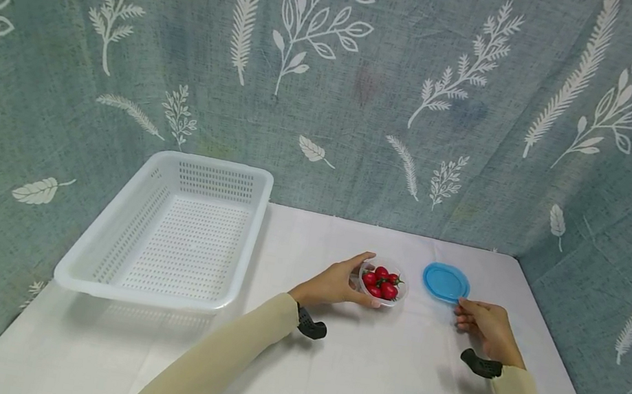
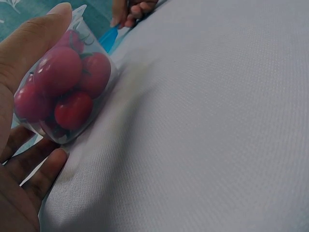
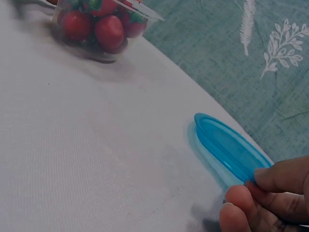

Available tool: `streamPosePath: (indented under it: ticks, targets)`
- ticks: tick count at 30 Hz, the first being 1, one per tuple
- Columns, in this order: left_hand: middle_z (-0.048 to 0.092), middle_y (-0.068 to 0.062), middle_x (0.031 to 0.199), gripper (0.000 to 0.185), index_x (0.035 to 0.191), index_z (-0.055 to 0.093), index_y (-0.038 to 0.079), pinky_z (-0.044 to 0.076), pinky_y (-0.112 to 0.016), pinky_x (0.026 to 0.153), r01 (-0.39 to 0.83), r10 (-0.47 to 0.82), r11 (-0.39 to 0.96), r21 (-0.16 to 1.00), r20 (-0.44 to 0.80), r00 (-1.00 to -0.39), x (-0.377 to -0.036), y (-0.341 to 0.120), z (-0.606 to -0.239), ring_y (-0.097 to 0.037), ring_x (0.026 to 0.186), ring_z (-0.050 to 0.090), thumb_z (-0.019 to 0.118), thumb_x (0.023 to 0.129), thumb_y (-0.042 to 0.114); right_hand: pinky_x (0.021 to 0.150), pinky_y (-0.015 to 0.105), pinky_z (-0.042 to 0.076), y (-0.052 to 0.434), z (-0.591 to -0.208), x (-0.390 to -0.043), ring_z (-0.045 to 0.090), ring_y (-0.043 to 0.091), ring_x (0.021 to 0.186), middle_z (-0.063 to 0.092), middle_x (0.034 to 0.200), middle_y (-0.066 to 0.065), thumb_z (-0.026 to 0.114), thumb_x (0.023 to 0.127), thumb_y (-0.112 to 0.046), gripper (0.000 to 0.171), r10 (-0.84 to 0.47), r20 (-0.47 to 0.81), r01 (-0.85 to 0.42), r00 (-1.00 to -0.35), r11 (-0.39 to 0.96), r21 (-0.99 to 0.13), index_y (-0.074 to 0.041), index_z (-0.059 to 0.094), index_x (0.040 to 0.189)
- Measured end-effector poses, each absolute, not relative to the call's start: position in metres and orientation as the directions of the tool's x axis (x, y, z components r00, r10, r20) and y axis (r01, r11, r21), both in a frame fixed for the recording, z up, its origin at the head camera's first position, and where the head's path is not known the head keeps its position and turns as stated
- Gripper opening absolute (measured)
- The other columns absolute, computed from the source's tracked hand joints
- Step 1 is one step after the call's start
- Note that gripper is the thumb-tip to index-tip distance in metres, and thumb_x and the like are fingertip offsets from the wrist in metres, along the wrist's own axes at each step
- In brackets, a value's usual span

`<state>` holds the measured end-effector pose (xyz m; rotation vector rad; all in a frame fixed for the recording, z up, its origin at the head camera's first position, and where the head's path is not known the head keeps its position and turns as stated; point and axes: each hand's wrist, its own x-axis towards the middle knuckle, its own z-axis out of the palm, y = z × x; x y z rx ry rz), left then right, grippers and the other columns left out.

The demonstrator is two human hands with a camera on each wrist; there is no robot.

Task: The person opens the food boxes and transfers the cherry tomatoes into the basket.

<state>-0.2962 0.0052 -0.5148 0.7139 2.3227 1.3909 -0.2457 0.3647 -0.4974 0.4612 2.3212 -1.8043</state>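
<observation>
A clear plastic tub point(image 1: 404, 288) filled with several red cherry tomatoes point(image 1: 387, 290) stands on the white cloth, right of the table's middle. My left hand point(image 1: 337, 283) grips the tub from its left side. In the left wrist view the thumb lies along the tub's rim and the other fingers reach round its base. To the right, my right hand point(image 1: 487, 327) pinches the edge of a round blue lid point(image 1: 446, 282) between thumb and fingers. In the right wrist view the lid point(image 3: 231, 145) tilts, its far edge close over the cloth.
A large white perforated basket point(image 1: 68, 267) stands at the left of the table. White cloth point(image 1: 372, 388) covers the tabletop. A grey-green curtain point(image 1: 354, 155) with white leaf prints hangs behind and along both sides.
</observation>
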Motion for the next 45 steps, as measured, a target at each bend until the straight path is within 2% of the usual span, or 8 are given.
streamPosePath:
  ticks: [10,18,25,28,33,38,42,45]
  targets:
    - [0.048,-0.004,0.152,0.109,0.165,0.023,0.029,0.05,-0.035,0.094,0.253,0.583,0.391,0.885,-0.026,-0.812,-0.295,0.005,-0.513,-0.014,0.11,0.059,0.086,0.079,0.056,0.067,0.026,0.059,0.362,-0.498,-0.245,0.067,0.01,0.07,0.069,0.085,0.004,0.06,0.106,-0.024,0.046,0.202,-0.305,0.354,-0.931,0.287,-0.89,0.018,0.056,0.126]
    - [0.047,-0.004,0.152,0.11,0.165,0.023,0.031,0.052,-0.035,0.091,0.242,0.587,0.385,0.89,-0.034,-0.809,-0.296,0.004,-0.515,-0.014,0.108,0.06,0.085,0.078,0.059,0.065,0.028,0.06,0.36,-0.5,-0.242,0.068,0.011,0.066,0.068,0.084,0.006,0.063,0.105,-0.028,0.046,0.255,-0.246,0.322,-0.935,0.327,-0.888,0.013,0.056,0.124]
    - [0.046,-0.003,0.153,0.11,0.165,0.022,0.035,0.052,-0.035,0.091,0.249,0.592,0.393,0.885,-0.036,-0.805,-0.297,0.004,-0.516,-0.014,0.11,0.06,0.084,0.078,0.062,0.067,0.03,0.06,0.356,-0.499,-0.24,0.069,0.014,0.074,0.07,0.103,0.015,0.067,0.101,-0.043,0.056,0.273,-0.122,0.226,-0.954,0.392,-0.892,0.005,0.056,0.128]
    - [0.047,-0.002,0.152,0.109,0.165,0.022,0.036,0.052,-0.036,0.091,0.249,0.594,0.387,0.888,-0.033,-0.804,-0.297,0.003,-0.517,-0.014,0.11,0.06,0.084,0.079,0.061,0.072,0.03,0.06,0.353,-0.497,-0.239,0.07,0.018,0.083,0.066,0.114,0.021,0.068,0.098,-0.049,0.062,0.228,-0.075,0.165,-0.971,0.406,-0.899,0.002,0.057,0.131]
    - [0.048,-0.002,0.152,0.108,0.165,0.022,0.032,0.052,-0.036,0.09,0.255,0.595,0.387,0.886,-0.029,-0.803,-0.296,0.003,-0.516,-0.014,0.109,0.06,0.083,0.08,0.059,0.083,0.035,0.059,0.347,-0.495,-0.237,0.071,0.029,0.099,0.061,0.126,0.027,0.07,0.098,-0.044,0.065,0.089,-0.011,0.045,-0.996,0.392,-0.919,0.004,0.053,0.139]
    - [0.048,-0.002,0.151,0.109,0.165,0.022,0.033,0.052,-0.037,0.092,0.246,0.589,0.394,0.886,-0.038,-0.807,-0.296,0.004,-0.515,-0.015,0.11,0.06,0.084,0.08,0.058,0.089,0.04,0.058,0.339,-0.496,-0.238,0.069,0.026,0.108,0.057,0.136,0.025,0.074,0.097,-0.036,0.067,-0.02,0.013,-0.019,-1.0,0.356,-0.934,0.002,0.05,0.147]
    - [0.048,-0.002,0.152,0.109,0.165,0.022,0.034,0.051,-0.037,0.094,0.238,0.585,0.398,0.886,-0.045,-0.81,-0.296,0.005,-0.514,-0.015,0.111,0.06,0.085,0.079,0.058,0.092,0.033,0.056,0.331,-0.497,-0.24,0.064,0.021,0.116,0.056,0.143,0.02,0.076,0.096,-0.035,0.068,-0.081,-0.006,-0.026,-0.997,0.382,-0.924,-0.004,0.049,0.15]
    - [0.049,-0.003,0.152,0.11,0.165,0.023,0.033,0.051,-0.037,0.094,0.241,0.586,0.397,0.885,-0.043,-0.809,-0.297,0.005,-0.514,-0.015,0.111,0.06,0.085,0.078,0.058,0.092,0.026,0.053,0.323,-0.496,-0.241,0.057,0.026,0.127,0.052,0.148,0.018,0.075,0.097,-0.032,0.069,-0.137,-0.022,-0.035,-0.99,0.4,-0.916,-0.006,0.045,0.154]
